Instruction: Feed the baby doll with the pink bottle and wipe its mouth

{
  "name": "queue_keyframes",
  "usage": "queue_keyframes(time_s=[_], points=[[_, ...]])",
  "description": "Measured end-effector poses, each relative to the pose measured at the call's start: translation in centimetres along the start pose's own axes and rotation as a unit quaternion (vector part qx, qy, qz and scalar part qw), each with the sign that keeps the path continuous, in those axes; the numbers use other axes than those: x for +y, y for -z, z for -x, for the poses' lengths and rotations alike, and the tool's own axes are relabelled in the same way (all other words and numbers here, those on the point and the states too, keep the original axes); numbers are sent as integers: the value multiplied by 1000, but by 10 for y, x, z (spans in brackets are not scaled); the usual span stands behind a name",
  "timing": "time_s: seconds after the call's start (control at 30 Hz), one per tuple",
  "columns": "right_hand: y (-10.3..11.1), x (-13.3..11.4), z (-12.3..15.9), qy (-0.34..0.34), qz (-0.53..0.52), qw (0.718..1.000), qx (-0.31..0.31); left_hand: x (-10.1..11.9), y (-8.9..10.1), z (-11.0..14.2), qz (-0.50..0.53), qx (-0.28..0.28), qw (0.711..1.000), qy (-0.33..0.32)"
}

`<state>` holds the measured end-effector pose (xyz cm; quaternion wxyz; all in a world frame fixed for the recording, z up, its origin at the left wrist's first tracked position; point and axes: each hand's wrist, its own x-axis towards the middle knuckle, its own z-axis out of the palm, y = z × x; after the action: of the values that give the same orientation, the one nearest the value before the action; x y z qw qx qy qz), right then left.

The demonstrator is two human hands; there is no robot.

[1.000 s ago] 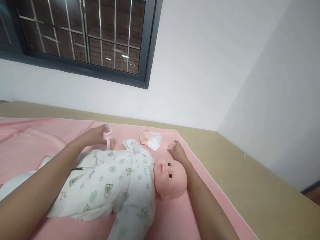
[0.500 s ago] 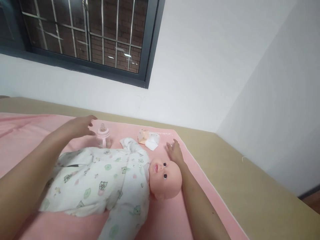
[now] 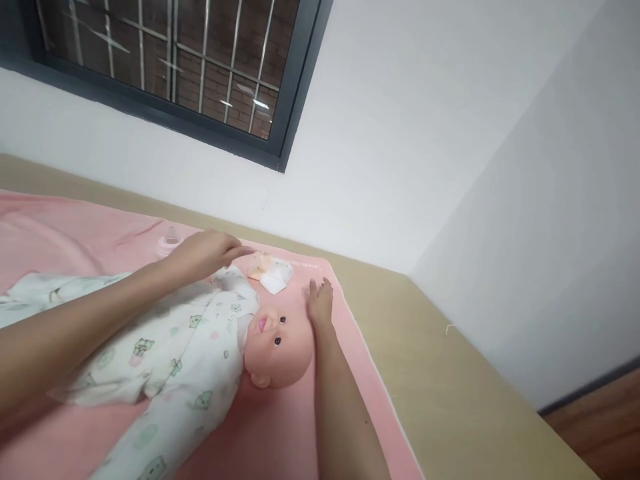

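Note:
A baby doll (image 3: 273, 340) in a white printed sleepsuit (image 3: 175, 347) lies on its back on a pink blanket (image 3: 75, 233). My left hand (image 3: 205, 252) hovers open above the doll's chest, fingers stretched toward a folded white and orange cloth (image 3: 271, 275). Behind that hand stands a small pink baby bottle (image 3: 169, 241), partly hidden by it. My right hand (image 3: 320, 301) lies open on the blanket just past the doll's head, holding nothing.
The blanket covers a tan mattress (image 3: 450, 393) set in the corner of white walls. A dark-framed barred window (image 3: 175, 73) is at the upper left. Wooden floor (image 3: 600, 413) shows at the far right.
My left hand let go of the bottle and moved right, over the doll toward the cloth. My right hand opened and drew back slightly. The view shifted right.

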<state>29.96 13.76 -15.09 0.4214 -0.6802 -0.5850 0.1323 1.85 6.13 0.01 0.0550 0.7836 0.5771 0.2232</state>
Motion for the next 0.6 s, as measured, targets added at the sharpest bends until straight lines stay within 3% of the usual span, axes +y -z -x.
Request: queue_keyframes(time_s=[0.1,0.2,0.43,0.6], points=[[3,0,2,4,4,1000,4,21,-19,-18,46,-75,995,-41],[4,0,4,26,-9,999,26,42,-37,-32,116,-183,972,-86],[-2,-3,3,104,-31,989,104,67,-80,-55,183,-447,872,-77],[-5,-4,1,130,-24,981,142,72,-97,-56,204,-557,803,-60]])
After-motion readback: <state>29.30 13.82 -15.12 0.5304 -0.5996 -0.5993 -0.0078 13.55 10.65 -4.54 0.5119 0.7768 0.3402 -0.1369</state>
